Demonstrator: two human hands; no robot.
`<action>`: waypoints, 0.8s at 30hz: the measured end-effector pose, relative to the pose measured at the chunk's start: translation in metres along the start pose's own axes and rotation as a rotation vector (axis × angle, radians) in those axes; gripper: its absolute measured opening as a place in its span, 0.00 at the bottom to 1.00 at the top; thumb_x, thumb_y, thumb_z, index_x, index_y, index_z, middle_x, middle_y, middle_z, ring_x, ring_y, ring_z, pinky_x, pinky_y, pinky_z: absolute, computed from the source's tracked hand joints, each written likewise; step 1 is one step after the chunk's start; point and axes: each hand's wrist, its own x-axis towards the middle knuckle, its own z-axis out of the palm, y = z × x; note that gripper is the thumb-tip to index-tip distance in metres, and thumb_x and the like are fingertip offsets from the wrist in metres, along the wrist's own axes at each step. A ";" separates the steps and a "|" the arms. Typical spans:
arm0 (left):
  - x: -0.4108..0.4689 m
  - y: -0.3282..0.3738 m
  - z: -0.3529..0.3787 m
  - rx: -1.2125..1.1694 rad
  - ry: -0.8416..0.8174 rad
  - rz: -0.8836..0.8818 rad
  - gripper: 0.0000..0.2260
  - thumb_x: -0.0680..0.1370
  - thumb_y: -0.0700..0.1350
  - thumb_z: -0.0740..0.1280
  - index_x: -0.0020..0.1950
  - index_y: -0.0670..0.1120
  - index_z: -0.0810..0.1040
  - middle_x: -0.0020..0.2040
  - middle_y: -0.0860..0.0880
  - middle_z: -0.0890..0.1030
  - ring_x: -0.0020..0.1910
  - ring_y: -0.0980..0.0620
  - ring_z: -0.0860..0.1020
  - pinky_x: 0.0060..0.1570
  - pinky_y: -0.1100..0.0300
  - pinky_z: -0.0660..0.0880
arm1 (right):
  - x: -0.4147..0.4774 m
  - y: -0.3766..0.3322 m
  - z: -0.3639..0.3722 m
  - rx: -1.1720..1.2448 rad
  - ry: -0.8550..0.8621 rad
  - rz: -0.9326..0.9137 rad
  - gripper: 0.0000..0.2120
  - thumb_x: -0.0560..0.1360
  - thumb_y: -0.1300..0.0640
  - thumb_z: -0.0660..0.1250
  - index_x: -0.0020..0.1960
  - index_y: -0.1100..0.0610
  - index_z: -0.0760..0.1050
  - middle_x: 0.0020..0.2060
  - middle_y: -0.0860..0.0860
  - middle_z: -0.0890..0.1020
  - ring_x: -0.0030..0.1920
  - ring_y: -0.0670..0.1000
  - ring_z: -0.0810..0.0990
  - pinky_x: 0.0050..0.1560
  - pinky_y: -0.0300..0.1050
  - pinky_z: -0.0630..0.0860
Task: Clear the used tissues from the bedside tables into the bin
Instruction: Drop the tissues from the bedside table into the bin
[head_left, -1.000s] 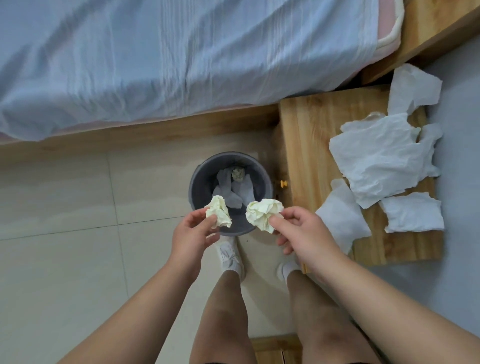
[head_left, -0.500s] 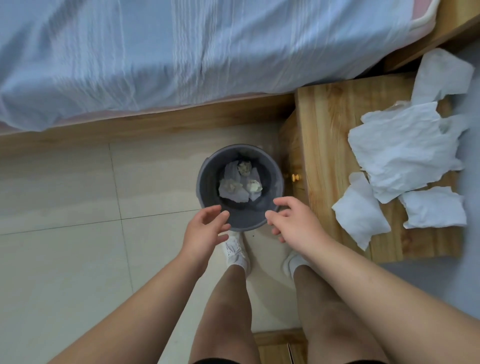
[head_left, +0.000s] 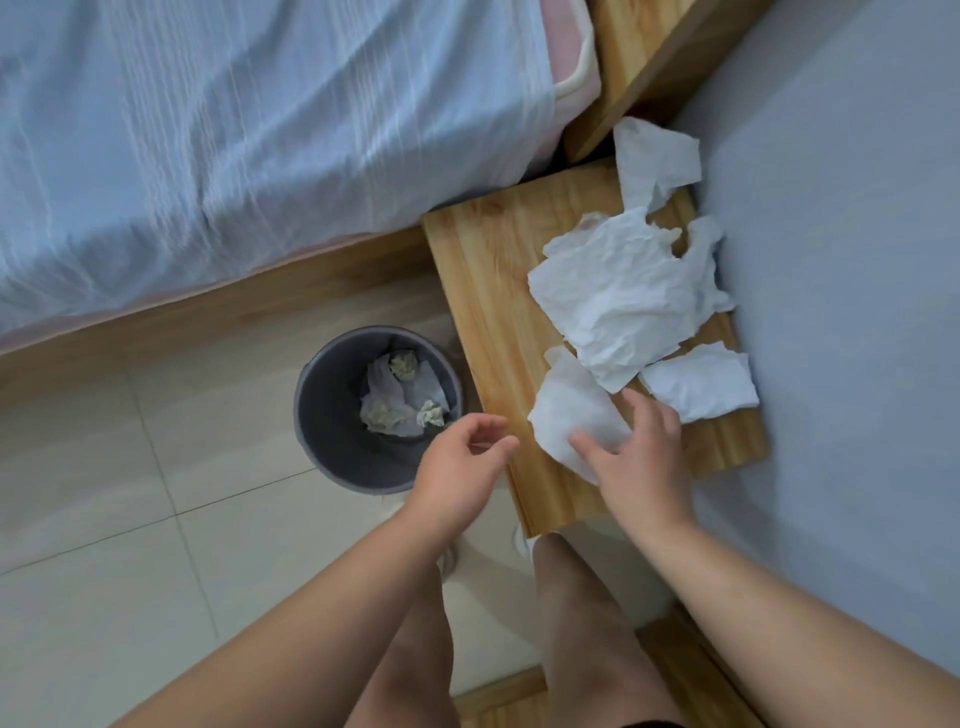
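A grey round bin (head_left: 322, 415) stands on the tiled floor and holds several crumpled tissues (head_left: 402, 397). To its right is a wooden bedside table (head_left: 483, 291) with several white tissues spread on it: a large crumpled one (head_left: 623, 291), one at the back (head_left: 654, 158), one at the right (head_left: 701, 382) and a near one (head_left: 566, 415). My right hand (head_left: 636, 457) rests on the near tissue with fingers spread. My left hand (head_left: 460, 465) hovers empty between the bin and the table's edge, fingers loosely curled.
A bed with a light blue sheet (head_left: 234, 130) fills the upper left, on a wooden frame (head_left: 208, 317). A grey wall surface (head_left: 841, 260) runs along the right. My legs (head_left: 498, 623) stand below the table's near corner.
Both hands let two crumpled tissues fall into the bin. My right hand then moved right onto the near tissue on the table; my left hand followed toward the table's edge.
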 end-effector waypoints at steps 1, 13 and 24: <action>0.002 0.003 0.008 0.006 -0.015 0.003 0.08 0.80 0.50 0.73 0.58 0.58 0.81 0.54 0.57 0.84 0.54 0.57 0.83 0.60 0.47 0.83 | 0.005 0.005 0.000 -0.053 -0.030 0.015 0.36 0.73 0.44 0.77 0.76 0.51 0.67 0.72 0.51 0.69 0.66 0.54 0.77 0.55 0.45 0.76; 0.013 0.000 0.058 0.343 -0.017 0.085 0.30 0.78 0.49 0.75 0.78 0.60 0.68 0.68 0.57 0.74 0.47 0.62 0.83 0.41 0.66 0.77 | 0.015 0.025 -0.039 0.476 -0.153 0.023 0.08 0.80 0.47 0.68 0.45 0.40 0.83 0.33 0.47 0.85 0.31 0.46 0.83 0.31 0.33 0.78; 0.035 0.019 0.079 1.003 0.052 0.430 0.11 0.82 0.49 0.68 0.65 0.53 0.80 0.70 0.50 0.73 0.50 0.47 0.81 0.39 0.52 0.80 | -0.010 0.058 -0.081 0.751 -0.132 0.157 0.16 0.72 0.40 0.69 0.45 0.52 0.84 0.32 0.53 0.83 0.32 0.51 0.81 0.39 0.49 0.81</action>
